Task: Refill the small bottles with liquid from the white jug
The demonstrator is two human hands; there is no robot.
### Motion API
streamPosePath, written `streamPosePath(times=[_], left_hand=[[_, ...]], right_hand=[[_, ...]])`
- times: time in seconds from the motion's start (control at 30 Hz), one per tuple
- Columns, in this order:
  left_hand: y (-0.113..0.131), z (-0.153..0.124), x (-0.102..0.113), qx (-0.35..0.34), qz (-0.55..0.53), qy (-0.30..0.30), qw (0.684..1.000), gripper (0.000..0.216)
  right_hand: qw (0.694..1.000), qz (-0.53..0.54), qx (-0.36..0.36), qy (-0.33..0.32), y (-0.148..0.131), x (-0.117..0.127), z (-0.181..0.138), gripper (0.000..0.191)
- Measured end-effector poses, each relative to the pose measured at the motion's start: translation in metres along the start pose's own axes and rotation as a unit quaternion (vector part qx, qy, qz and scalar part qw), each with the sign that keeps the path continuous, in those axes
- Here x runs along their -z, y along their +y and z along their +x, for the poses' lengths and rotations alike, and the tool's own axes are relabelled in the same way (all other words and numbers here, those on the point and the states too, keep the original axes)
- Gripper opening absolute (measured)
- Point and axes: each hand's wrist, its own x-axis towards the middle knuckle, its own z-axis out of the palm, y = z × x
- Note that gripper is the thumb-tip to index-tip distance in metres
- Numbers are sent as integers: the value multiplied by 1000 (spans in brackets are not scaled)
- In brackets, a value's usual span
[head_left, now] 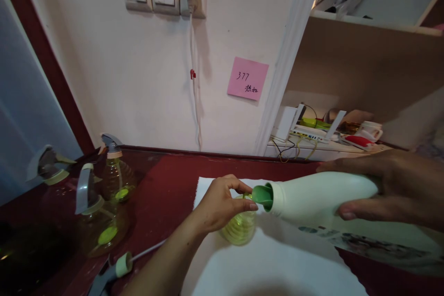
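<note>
White plastic bottle [319, 196] with a green pouring spout [262, 195] lay almost flat in the air above the dark red table [166, 180]. Its long axis ran from my right to my left, with the base out toward the right edge of the view and the spout near the middle. My right hand [391, 192] gripped the white plastic bottle round its body, fingers [347, 165] closed over the top and thumb pressed beneath. The spout end sat right at the mouth of a small clear yellow-tinted ribbed bottle [239, 230], which stood upright on a white cloth [277, 263] spread over the table. My left hand [218, 206] was clasped round that small bottle's neck, thumb and forefinger pinching just beside the spout. That made the left hand the nearer one to where the two openings met. Whether the spout touched the rim I could not tell. Well apart at the left stood clear spray bottles with grey triggers [116, 173]. A loose grey trigger head with its tube [114, 270] lay on the table near my left forearm. A pink sticky note [247, 78] hung on the wall behind.
</note>
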Motion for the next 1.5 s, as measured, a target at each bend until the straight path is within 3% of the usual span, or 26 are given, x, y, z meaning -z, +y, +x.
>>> streamPosePath(times=[0.7, 1.5], left_hand=[[2, 0, 0, 8, 6, -1, 1000, 25], [0, 0, 0, 7, -13, -3, 1000, 28]], right_hand=[[999, -25, -23, -3, -8, 6, 1, 64], [1000, -13, -13, -10, -6, 6, 1, 53]])
